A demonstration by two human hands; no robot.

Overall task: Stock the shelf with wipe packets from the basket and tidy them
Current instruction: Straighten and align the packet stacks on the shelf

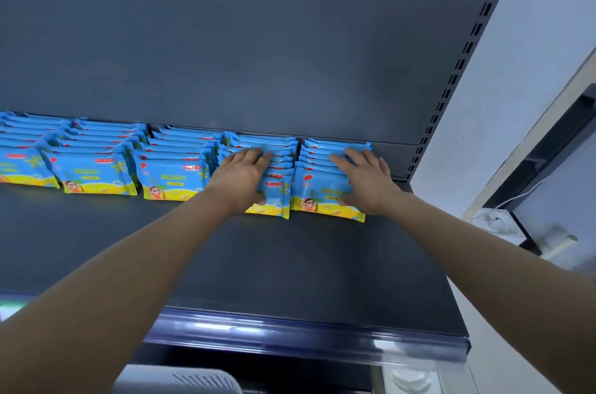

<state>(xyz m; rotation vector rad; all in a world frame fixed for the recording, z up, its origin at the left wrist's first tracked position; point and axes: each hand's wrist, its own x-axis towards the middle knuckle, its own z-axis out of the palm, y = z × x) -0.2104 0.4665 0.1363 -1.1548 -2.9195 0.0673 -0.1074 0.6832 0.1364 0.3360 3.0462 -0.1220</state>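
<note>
Blue and yellow wipe packets stand in several upright rows along the back of the dark grey shelf (290,264). My left hand (242,177) rests on the second row from the right (274,197), fingers spread over the packet tops and thumb at the front packet. My right hand (364,181) lies on the rightmost row (322,197) the same way, fingers on top and thumb against the front packet's face. Further rows (171,177) (93,174) sit untouched to the left. A grey basket (180,380) shows partly at the bottom edge.
The shelf's back panel (258,55) rises behind the rows, with a slotted upright (451,84) at the right end. A glossy price rail (306,335) runs along the front edge. A white wall and a dark framed fixture (548,152) stand to the right.
</note>
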